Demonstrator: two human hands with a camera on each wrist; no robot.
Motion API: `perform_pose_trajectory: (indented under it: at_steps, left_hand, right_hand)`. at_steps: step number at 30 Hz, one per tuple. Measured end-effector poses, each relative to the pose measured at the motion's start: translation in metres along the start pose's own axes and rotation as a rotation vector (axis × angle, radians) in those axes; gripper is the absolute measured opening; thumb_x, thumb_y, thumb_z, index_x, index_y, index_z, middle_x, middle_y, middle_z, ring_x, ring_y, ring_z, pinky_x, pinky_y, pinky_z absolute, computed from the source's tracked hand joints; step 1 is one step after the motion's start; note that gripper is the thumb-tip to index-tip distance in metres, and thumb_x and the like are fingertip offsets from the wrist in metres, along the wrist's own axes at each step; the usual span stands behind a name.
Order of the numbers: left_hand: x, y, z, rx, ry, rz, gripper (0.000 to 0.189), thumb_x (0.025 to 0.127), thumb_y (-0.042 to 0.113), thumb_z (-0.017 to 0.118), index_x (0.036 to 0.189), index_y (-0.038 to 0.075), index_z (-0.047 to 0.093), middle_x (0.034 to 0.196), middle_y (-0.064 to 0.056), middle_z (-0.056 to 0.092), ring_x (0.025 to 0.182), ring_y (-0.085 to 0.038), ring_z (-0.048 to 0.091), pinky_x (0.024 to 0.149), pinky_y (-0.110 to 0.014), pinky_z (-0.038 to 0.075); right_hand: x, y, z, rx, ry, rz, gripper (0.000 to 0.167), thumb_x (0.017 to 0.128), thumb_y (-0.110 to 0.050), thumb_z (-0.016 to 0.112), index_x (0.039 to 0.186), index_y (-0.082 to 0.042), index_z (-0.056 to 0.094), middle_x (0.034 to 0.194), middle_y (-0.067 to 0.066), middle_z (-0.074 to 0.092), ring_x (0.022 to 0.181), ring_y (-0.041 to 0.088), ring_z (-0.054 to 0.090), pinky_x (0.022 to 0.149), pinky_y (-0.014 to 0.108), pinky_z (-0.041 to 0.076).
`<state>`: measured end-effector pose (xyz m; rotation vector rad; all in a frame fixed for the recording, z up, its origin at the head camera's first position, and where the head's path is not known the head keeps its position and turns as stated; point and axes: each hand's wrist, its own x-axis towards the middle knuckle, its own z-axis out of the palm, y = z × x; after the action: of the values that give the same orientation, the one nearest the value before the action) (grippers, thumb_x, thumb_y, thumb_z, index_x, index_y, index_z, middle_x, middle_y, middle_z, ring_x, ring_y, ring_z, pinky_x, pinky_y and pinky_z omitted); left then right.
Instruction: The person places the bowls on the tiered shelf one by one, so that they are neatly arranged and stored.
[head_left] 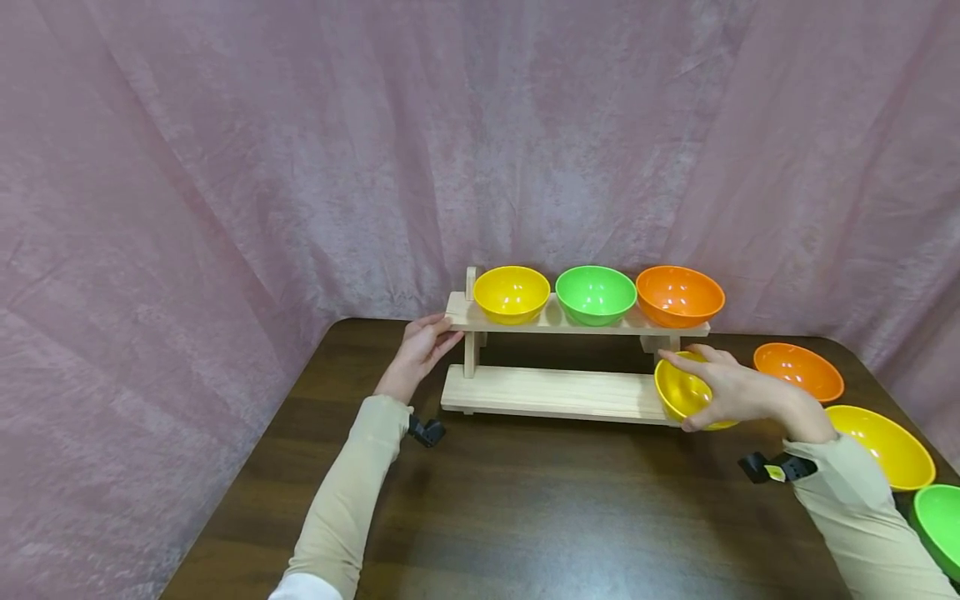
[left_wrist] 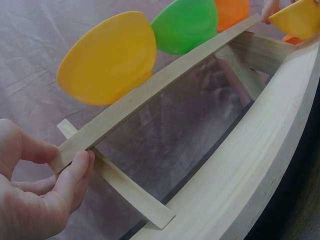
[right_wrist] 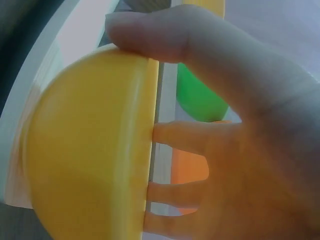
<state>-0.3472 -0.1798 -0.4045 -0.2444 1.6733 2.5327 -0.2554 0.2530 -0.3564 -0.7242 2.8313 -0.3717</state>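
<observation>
A two-tier wooden shelf (head_left: 547,392) stands on the table. My left hand (head_left: 423,348) pinches the left end of its upper board, thumb above and fingers below, as the left wrist view shows closely. At the right end of the lower board, my right hand (head_left: 738,393) holds a yellow bowl (right_wrist: 85,145) by its rim, with the thumb on the near side and the fingers spread across the far side. In the head view the bowl's base is hidden. On the upper board sit a yellow bowl (head_left: 512,296), a green bowl (head_left: 596,297) and an orange bowl (head_left: 679,297).
Along the table's right side lie an orange bowl (head_left: 798,372), a larger yellow bowl (head_left: 885,447) and a green bowl (head_left: 941,525), which is cut off by the frame. A pink curtain (head_left: 375,167) hangs behind the dark wooden table (head_left: 525,508).
</observation>
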Motion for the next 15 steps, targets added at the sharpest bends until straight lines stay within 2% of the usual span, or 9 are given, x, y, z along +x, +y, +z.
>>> perform_pose_trajectory:
  at_steps: [6, 15]
  left_hand:
    - [0.0011, -0.0016, -0.001, 0.0, -0.004, -0.002, 0.044, 0.1, 0.002, 0.046, 0.142, -0.009, 0.037, 0.12, -0.019, 0.051, 0.075, -0.009, 0.065, 0.075, -0.015, 0.059]
    - [-0.0014, -0.0011, -0.0013, -0.003, -0.015, 0.008, 0.046, 0.1, 0.002, 0.046, 0.143, -0.009, 0.036, 0.138, -0.026, 0.043, 0.081, -0.009, 0.066, 0.081, -0.017, 0.059]
  right_hand:
    - [0.0061, 0.0033, 0.0018, -0.004, 0.023, -0.016, 0.098, 0.067, -0.042, 0.083, 0.147, -0.007, 0.036, 0.143, 0.038, 0.026, 0.123, 0.057, 0.033, 0.093, 0.076, 0.038]
    - [0.01, 0.0083, 0.0067, 0.006, 0.048, -0.03, 0.099, 0.067, -0.044, 0.084, 0.146, -0.006, 0.037, 0.145, 0.037, 0.024, 0.125, 0.058, 0.03, 0.095, 0.078, 0.034]
